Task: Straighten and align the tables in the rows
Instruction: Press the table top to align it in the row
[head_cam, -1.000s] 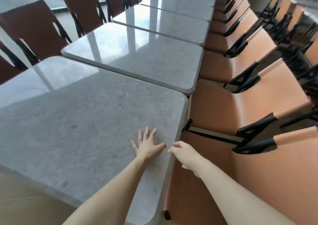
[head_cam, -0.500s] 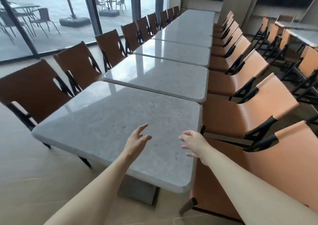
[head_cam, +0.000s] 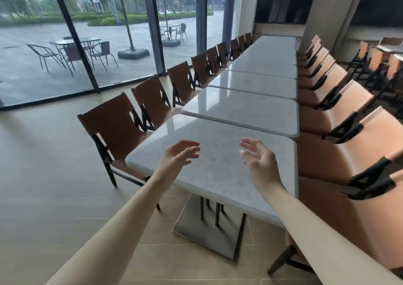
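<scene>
Left hand [head_cam: 177, 154] hovering above near table, fingers loosely spread and relaxed, palm turned inward, gripping nothing. Right hand [head_cam: 258, 157] hovering likewise, fingers apart and slightly bent, palm facing left hand, holding nothing. Both hands raised off the surface, not touching it, well apart from each other. Bare forearms reaching in from bottom edge.

Sitting directly below hands: nearest grey speckled stone-top square table with rounded corners [head_cam: 218, 167], standing on flat grey metal base plate [head_cam: 209, 232]. Lying just beyond it: second grey glossy stone-top table [head_cam: 244, 110], right edge jutting a little further right than nearest table's edge, narrow gap between the two. Continuing behind: long row of further grey stone-top tables [head_cam: 266, 66] running toward the back wall.

Lining left side: brown leather chairs with black frames [head_cam: 113, 127], backs facing the window. Lining right side: tan-orange leather chairs with black frames [head_cam: 340, 154], tucked close to table edges, nearest one touching or nearly touching the table, cannot tell which.

Showing below: beige tiled floor [head_cam: 43, 175]. Standing at left: tall glass windows with dark frames [head_cam: 72, 34], metal patio chairs and table [head_cam: 72, 49] showing outside on grey pavement.
</scene>
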`<state>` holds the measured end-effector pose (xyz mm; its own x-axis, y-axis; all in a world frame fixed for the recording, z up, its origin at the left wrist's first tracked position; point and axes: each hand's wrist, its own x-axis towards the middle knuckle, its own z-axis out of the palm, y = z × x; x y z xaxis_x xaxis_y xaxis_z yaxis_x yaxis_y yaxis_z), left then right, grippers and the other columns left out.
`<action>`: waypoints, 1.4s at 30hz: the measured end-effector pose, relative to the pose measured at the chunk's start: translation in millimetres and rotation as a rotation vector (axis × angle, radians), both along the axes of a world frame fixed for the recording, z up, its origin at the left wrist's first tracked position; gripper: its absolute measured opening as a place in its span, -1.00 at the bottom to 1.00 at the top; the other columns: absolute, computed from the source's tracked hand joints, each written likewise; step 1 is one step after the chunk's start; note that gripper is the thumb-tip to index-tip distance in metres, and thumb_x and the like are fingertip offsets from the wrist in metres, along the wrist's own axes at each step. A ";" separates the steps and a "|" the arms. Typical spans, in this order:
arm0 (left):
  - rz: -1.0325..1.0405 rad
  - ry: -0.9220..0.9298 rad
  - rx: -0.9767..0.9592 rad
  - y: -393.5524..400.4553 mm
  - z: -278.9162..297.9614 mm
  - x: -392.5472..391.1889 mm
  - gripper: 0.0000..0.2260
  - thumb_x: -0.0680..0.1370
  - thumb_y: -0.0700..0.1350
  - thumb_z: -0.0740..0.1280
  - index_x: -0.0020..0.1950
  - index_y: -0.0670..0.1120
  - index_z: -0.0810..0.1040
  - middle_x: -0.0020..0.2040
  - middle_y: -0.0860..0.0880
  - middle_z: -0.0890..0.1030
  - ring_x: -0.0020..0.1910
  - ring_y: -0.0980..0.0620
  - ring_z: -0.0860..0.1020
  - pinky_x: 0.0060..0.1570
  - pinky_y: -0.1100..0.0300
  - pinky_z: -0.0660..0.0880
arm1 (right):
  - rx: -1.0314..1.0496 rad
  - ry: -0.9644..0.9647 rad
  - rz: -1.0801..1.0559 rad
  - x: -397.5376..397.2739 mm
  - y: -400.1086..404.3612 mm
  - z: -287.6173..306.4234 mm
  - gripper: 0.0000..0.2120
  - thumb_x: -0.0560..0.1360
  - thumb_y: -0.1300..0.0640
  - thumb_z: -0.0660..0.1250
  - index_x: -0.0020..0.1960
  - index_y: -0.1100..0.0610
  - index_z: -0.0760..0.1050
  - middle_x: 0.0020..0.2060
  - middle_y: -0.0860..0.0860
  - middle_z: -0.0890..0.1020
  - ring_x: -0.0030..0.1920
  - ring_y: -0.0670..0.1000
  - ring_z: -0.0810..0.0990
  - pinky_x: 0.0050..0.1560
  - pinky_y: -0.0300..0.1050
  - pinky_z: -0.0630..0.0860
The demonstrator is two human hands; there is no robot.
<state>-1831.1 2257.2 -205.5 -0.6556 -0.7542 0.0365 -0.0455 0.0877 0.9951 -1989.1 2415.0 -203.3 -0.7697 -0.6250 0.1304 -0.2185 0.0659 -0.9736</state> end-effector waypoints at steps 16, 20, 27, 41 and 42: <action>0.054 -0.022 -0.092 -232.1 4.0 222.3 -0.89 0.60 -0.16 0.38 0.05 -0.16 0.67 -0.07 -0.05 0.71 -0.08 0.01 0.68 0.01 0.11 0.57 | -0.088 -0.116 -0.044 209.8 -260.2 -18.9 -0.78 0.60 0.16 0.28 0.21 -0.01 0.56 0.14 -0.08 0.65 0.19 -0.02 0.62 0.29 0.12 0.55; 0.070 -0.028 -0.074 -272.3 -2.3 236.5 -0.87 0.61 -0.19 0.34 0.06 -0.18 0.66 -0.04 -0.11 0.71 -0.13 0.07 0.68 -0.10 0.28 0.56 | -0.089 -0.139 -0.081 223.6 -304.1 -21.8 -0.80 0.59 0.16 0.28 0.13 -0.07 0.56 0.12 -0.08 0.65 0.19 -0.01 0.62 0.30 0.16 0.54; 0.052 -0.092 -0.047 -345.1 -19.2 217.3 -0.86 0.61 -0.15 0.33 0.05 -0.11 0.68 -0.03 -0.02 0.72 -0.08 0.11 0.69 0.09 0.10 0.56 | -0.060 -0.136 -0.130 209.4 -378.8 -38.6 -0.80 0.56 0.15 0.29 0.14 -0.02 0.58 0.11 -0.06 0.66 0.16 -0.02 0.62 0.28 0.15 0.55; -0.199 -0.324 -0.264 -576.8 -16.2 75.7 -0.89 0.61 -0.06 0.35 0.01 0.03 0.69 -0.04 0.06 0.72 -0.02 0.11 0.68 0.17 0.05 0.57 | 0.070 -0.259 -0.368 81.7 -565.6 -104.3 -0.83 0.54 0.22 0.30 0.07 0.05 0.60 0.03 0.00 0.67 0.10 0.07 0.64 0.22 0.18 0.56; -0.214 -0.332 -0.278 -590.7 -16.5 65.1 -0.89 0.61 -0.05 0.35 0.02 0.03 0.68 -0.03 0.06 0.71 -0.02 0.13 0.68 0.15 0.08 0.57 | 0.081 -0.259 -0.376 73.4 -577.3 -106.4 -0.83 0.54 0.22 0.30 0.07 0.06 0.60 0.02 0.00 0.67 0.10 0.07 0.64 0.21 0.16 0.56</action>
